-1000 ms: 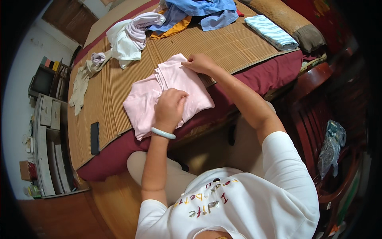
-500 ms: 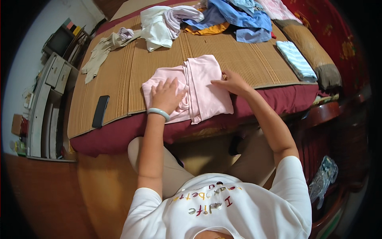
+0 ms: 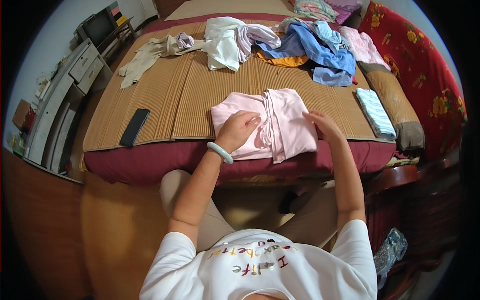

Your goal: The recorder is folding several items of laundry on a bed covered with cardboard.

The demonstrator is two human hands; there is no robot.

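Note:
A pale pink garment, partly folded, lies at the near edge of the mat, with a loose bunch of cloth along its middle. Over its left half, my left hand, a bangle at the wrist, has its fingers curled together in a pinch. Whether cloth is caught between those fingertips is hidden. At the garment's right edge, my right hand is closed on the cloth between thumb and fingers.
Left of the garment lies a black phone. Across the far side are a beige garment, white clothing and a blue heap. A folded striped cloth sits by a long brown pillow on the right.
My left hand has gone from lying flat with spread fingers on the garment to curled fingers. My right hand stays at the right edge. The whole view has shifted.

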